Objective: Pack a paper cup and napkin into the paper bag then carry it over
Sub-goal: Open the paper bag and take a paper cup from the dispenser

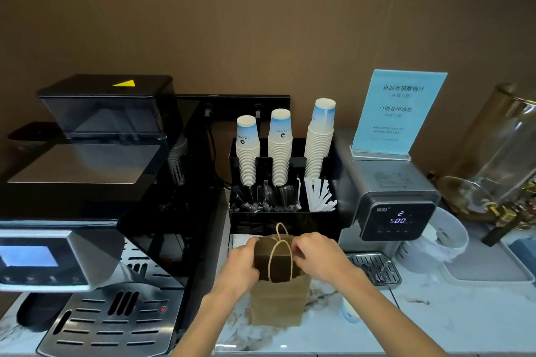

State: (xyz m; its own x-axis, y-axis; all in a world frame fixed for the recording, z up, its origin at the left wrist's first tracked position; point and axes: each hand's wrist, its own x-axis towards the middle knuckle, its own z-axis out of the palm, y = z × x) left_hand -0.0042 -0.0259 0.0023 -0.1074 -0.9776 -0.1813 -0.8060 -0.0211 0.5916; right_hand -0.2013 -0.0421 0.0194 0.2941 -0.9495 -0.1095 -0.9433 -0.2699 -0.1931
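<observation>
A brown paper bag (277, 298) with twine handles stands on the marble counter in front of me. My left hand (240, 262) grips its top edge on the left side. My right hand (314, 255) grips the top edge on the right, fingers curled over the rim. A single paper cup (349, 311) with a blue print lies on the counter just right of the bag, partly hidden under my right forearm. White napkins (240, 240) show behind the bag, under the black organizer. I cannot see inside the bag.
A black organizer (282, 214) holds three stacks of paper cups (280, 148), stirrers and white straws. A coffee machine (95, 226) fills the left. A water dispenser (391, 206) with a blue sign, a white bin and a glass jar (499, 153) stand on the right.
</observation>
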